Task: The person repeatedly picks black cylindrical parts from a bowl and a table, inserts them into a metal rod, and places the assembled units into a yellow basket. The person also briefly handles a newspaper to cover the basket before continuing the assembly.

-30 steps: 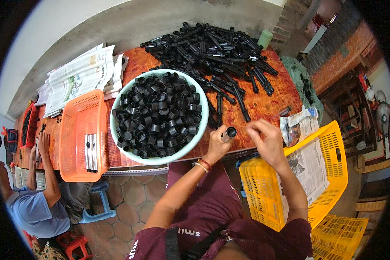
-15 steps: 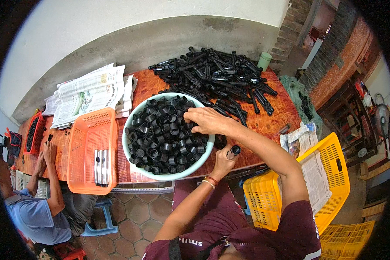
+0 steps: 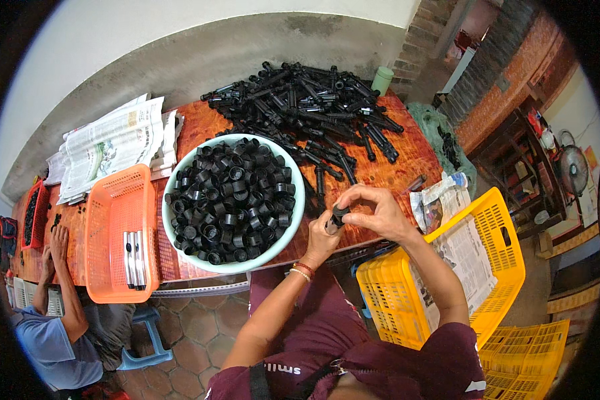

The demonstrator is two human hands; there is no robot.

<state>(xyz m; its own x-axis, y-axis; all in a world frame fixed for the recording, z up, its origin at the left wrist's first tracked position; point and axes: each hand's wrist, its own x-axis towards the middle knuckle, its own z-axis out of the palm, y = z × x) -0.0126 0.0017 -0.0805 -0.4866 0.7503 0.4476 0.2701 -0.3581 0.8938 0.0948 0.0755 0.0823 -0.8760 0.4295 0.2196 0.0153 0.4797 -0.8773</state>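
My left hand is wrapped around a black tube, held upright just beyond the table's near edge. At the tube's upper end, my right hand pinches a small black cap between thumb and fingers. The fingers partly hide where cap and tube meet, so I cannot tell how far on it is. Left of my hands stands a pale blue basin heaped with loose black caps. Beyond them lies a big pile of black tubes on the table.
An orange basket with several silver tubes stands left of the basin, newspapers behind it. A yellow crate lined with newspaper is at my right. A co-worker sits far left by a red basket.
My right hand has come out of the basin with a black cap and moved right, to the top of the tube in my left hand. The view has shifted slightly right.
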